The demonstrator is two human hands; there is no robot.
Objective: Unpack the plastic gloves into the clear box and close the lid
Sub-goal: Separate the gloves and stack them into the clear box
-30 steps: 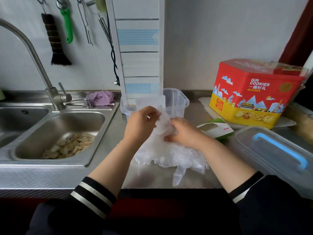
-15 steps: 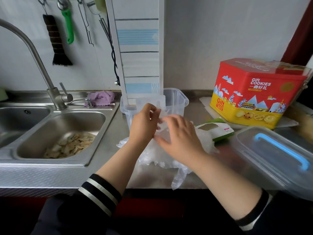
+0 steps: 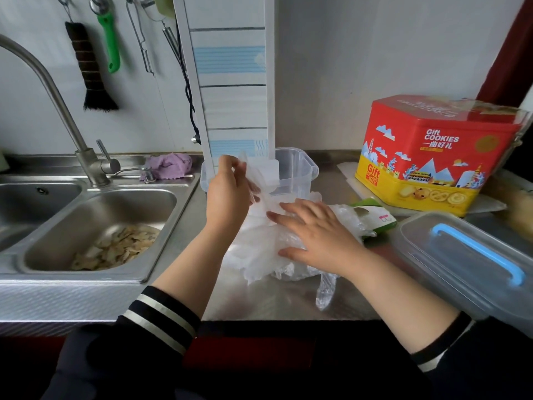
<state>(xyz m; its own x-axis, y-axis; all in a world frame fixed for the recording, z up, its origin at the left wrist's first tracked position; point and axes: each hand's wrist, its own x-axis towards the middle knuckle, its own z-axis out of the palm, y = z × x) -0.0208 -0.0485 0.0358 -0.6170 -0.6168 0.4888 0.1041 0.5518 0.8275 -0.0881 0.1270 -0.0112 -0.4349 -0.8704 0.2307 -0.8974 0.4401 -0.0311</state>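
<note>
Pinching one glove [image 3: 261,180] in my left grip [image 3: 227,192], I lifted it toward the box [image 3: 297,171] at 12 o'clock; my right grip [image 3: 314,235], fingers flat, pinned the pile [image 3: 259,255] to the bench [image 3: 282,298].

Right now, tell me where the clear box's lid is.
The lid, with its blue handle, lies flat on the counter's right side, just right of the right hand, in front of the cookie tin.
</note>
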